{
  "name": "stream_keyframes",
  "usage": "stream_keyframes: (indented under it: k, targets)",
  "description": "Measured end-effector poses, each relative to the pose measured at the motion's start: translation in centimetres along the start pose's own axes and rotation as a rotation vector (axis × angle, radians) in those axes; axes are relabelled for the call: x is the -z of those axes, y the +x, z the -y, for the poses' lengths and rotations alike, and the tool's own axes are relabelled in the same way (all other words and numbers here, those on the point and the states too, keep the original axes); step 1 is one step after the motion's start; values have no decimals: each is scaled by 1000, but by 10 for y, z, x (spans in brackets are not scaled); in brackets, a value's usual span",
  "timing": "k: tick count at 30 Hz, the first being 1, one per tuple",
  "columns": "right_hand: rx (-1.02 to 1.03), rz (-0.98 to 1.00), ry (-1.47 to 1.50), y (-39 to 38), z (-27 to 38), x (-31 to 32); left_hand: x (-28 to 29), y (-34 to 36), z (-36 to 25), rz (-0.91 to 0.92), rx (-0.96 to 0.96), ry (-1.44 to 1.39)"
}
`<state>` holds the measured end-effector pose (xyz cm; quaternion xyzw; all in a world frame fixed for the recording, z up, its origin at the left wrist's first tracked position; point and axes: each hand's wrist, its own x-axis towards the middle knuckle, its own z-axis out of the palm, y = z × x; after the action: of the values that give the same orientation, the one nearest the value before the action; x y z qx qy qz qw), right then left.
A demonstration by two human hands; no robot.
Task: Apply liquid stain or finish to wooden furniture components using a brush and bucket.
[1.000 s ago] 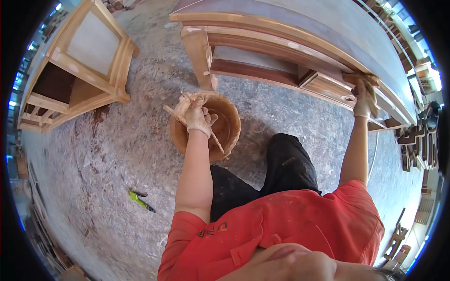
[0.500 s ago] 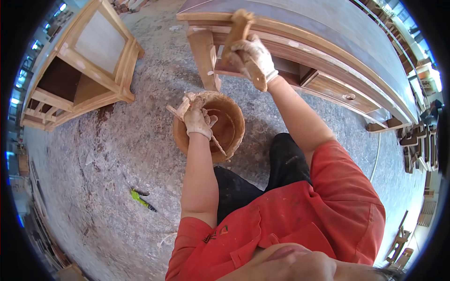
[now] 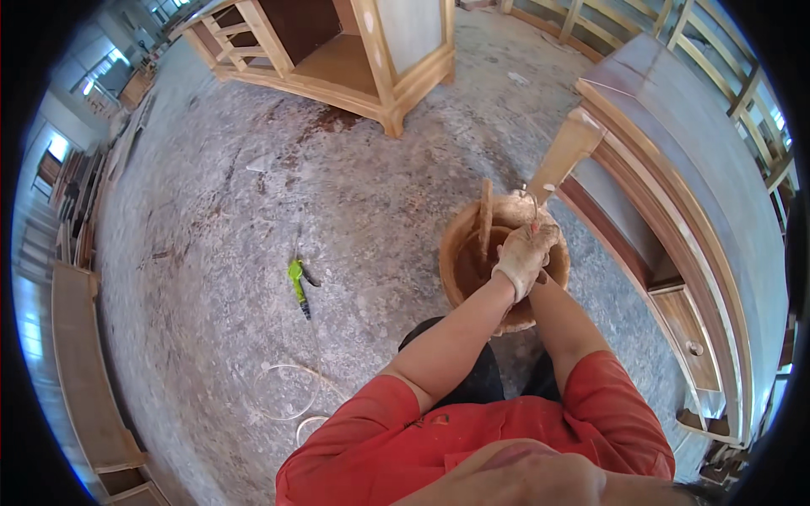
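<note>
A round bucket (image 3: 450,263) with a rough, brown-crusted rim stands on the floor in front of my knees. My left hand (image 3: 521,258), in a stained pale work glove, is over its right side with the fingers curled. Whatever the fingers close on is hidden. My right hand (image 3: 550,239) is pressed up to the left one, mostly covered by it, so its grip does not show. A narrow wooden stick (image 3: 486,212) stands tilted in the bucket near the far rim, apart from both hands. A thin bent wire (image 3: 530,196) rises beyond my fingers at the rim.
A wooden desk (image 3: 675,181) with a drawer curves along the right, one leg close behind the bucket. An unfinished cabinet (image 3: 371,84) stands ahead. A green-handled air gun (image 3: 296,274) and a coiled hose (image 3: 287,413) lie on the floor at left. Wooden panels (image 3: 89,363) line the far left.
My view has turned left. My right hand, which was raised beside the desk with a brown-coated wooden piece, has come down to the bucket against my left hand.
</note>
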<state>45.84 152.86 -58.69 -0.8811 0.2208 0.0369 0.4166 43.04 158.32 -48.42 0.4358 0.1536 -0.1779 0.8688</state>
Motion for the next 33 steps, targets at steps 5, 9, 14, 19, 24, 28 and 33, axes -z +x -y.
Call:
stream_keyframes:
  k: [5,9,14,19,24,28,33]
  targets:
    - [-121,-572,-177,-19,49,-3,6,1,-7,14,83,-62]
    - [321,531,-690,2,35,103,15,28,-10,145,-193,-75]
    - [-148,461,349,35,-59,111,14,26,-31,-156,-29,-8]
    - [-207,541,924,9,-110,142,6,31,-32,-206,-134,10]
    - [-173,507,1165,-23,-143,149,9,41,-31,-310,-149,-69]
    - [-29,298,1759,-17,-158,139,12,47,-31,-333,-141,-39]
    - [283,-39,1684,-5,-96,198,15,51,-24,-353,-106,56]
